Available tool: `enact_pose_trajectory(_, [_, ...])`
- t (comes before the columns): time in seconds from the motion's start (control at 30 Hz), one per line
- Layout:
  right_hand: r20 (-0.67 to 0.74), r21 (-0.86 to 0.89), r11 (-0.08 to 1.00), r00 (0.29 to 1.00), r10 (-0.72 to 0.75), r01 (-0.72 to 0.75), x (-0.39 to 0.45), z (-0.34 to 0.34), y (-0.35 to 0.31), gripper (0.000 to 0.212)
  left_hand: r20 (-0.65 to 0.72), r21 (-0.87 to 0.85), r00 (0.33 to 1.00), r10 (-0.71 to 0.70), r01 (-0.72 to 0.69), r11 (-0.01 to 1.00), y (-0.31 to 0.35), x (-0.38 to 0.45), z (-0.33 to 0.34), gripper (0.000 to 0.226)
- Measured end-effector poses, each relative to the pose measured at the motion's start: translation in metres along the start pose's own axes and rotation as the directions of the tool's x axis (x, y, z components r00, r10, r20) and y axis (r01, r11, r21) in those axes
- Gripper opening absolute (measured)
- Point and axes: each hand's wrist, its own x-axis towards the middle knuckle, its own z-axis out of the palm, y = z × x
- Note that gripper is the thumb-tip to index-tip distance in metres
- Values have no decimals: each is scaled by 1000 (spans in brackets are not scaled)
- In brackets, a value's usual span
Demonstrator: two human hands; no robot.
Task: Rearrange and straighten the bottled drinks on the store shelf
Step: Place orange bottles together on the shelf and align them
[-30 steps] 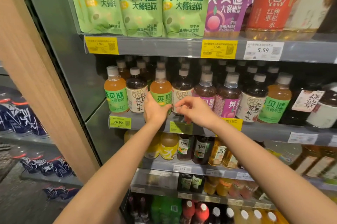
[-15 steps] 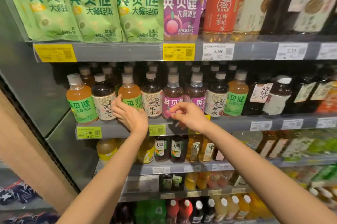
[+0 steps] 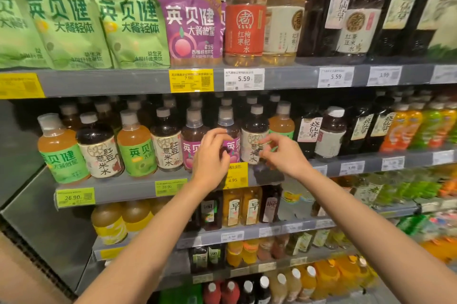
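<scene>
As if to turn labels outward at the shelf's [image 3: 138, 183] front edge, left hand [image 3: 210, 155] curled round purple-labelled bottle [image 3: 228, 137]; right hand [image 3: 279, 155] pinching at cream-labelled bottle [image 3: 254, 140], hold unclear.

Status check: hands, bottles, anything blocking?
Left hand at purple-label bottle, grip unclear. Right hand fingers curled at cream-label bottle. Nothing blocking.

Even bright store light, motion blur at edges, wide-angle bowing of shelves [image 3: 284, 78].
</scene>
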Motion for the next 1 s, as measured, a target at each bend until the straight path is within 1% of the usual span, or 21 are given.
enact_pose_trajectory(0.07, [-111, -148, 987, 991, -78, 61, 8, -13, 3, 38, 30, -18, 1000, -1, 1, 1000, 3, 2, 8, 23])
enact_pose_trajectory(0.13, [-170, -273, 958, 975, -142, 92, 18, -25, 7, 54, 58, -47, 998, -12, 14, 999, 5, 4, 14, 21])
enact_pose_trajectory(0.23, [-148, -380, 920, 976, -161, 94, 34, -38, 13, 79, 103, -38, 993, -59, 63, 997, 10, 6, 19, 20])
enact_pose_trajectory(0.3, [-103, -426, 900, 984, -146, 89, 43, -43, 18, 90, 128, -9, 986, -111, 113, 994, 13, 9, 22, 19])
enact_pose_trajectory(0.37, [-60, -451, 888, 989, -133, 92, 50, -46, 22, 90, 156, 25, 972, -177, 175, 984, 15, 11, 25, 19])
enact_pose_trajectory(0.47, [-29, -449, 888, 992, -123, 97, 55, -47, 30, 76, 202, 74, 936, -290, 280, 957, 19, 15, 28, 18])
enact_pose_trajectory(0.5, [-22, -431, 896, 991, -130, 108, 57, -47, 33, 74, 208, 85, 928, -310, 298, 951, 20, 15, 29, 17])
enact_pose_trajectory(0.63, [-4, -314, 940, 989, -145, 137, 60, -47, 37, 85, 198, 98, 917, -346, 333, 938, 21, 19, 34, 17])
enact_pose_trajectory(0.77, [-75, -254, 954, 980, -186, 161, 60, -48, 41, 96, 210, 134, 902, -377, 356, 925, 25, 20, 40, 18])
enact_pose_trajectory(0.83, [-99, -252, 949, 971, -218, 187, 59, -50, 43, 93, 218, 135, 898, -383, 361, 923, 27, 21, 43, 19])
enact_pose_trajectory(0.93, [-75, -307, 924, 962, -264, 229, 55, -52, 44, 70, 223, 129, 891, -396, 375, 918, 31, 23, 46, 19])
enact_pose_trajectory(0.97, [-71, -311, 923, 963, -259, 226, 54, -52, 45, 70, 221, 133, 890, -400, 378, 916, 32, 23, 47, 19])
enact_pose_trajectory(1.0, [-72, -307, 926, 965, -251, 218, 52, -53, 45, 75, 218, 132, 889, -403, 382, 915, 33, 24, 47, 18])
